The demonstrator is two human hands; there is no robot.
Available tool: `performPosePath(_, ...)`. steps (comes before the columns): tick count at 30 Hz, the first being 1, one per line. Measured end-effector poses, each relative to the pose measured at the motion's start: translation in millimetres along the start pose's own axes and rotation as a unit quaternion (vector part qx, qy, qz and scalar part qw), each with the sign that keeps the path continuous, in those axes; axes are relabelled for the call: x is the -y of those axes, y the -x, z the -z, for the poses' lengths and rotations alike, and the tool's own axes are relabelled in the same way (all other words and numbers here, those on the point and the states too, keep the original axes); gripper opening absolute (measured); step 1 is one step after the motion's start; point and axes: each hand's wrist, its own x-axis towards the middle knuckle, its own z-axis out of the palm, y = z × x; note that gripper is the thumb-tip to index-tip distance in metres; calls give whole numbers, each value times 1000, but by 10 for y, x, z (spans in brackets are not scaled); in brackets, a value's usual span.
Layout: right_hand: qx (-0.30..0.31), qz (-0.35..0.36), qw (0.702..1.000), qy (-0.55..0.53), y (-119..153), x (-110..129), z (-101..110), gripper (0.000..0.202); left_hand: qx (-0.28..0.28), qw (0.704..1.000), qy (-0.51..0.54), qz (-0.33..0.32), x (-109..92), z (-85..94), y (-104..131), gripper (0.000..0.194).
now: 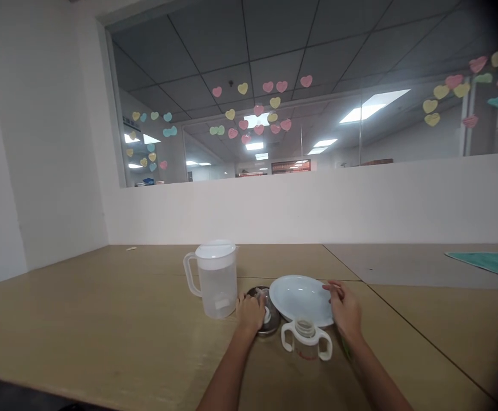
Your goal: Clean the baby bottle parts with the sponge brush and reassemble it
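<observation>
My left hand [251,313] reaches over a small metal bowl [273,326], its fingers curled down into it. Inside the bowl, a white bottle part [266,315] and a translucent piece show by my fingers; exactly what they grip is hidden. At the right rim of a shallow white plate [298,297], my right hand [345,313] is closed on the edge with its fingertips over the inside. A clear baby bottle [306,342] with two white handles stands open-topped in front of the plate. Left of the bowl is a translucent lidded pitcher [218,285].
The wooden table [124,325] has seams running toward the right. Something thin and green [346,348] lies partly behind my right wrist. A teal cloth [489,264] is at the far right. Behind the table rises a white wall [274,211] with a window above.
</observation>
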Motion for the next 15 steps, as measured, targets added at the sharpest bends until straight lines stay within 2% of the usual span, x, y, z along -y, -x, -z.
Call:
performPosePath(4, -10, -14, 999, 49, 73, 111, 24, 41, -6, 1000, 10, 3, 14, -1, 3, 60)
performPosePath(8, -21, -17, 997, 75, 105, 184, 31, 36, -32, 999, 27, -7, 13, 38, 2, 52)
performPosePath(13, -96, -28, 994, 48, 114, 243, 54, 38, -91, 992, 81, -38, -12, 159, -30, 30)
performPosePath(15, -120, -27, 992, 34, 116, 267, 66, 41, -118, 986, 111, -36, -27, 198, -43, 26)
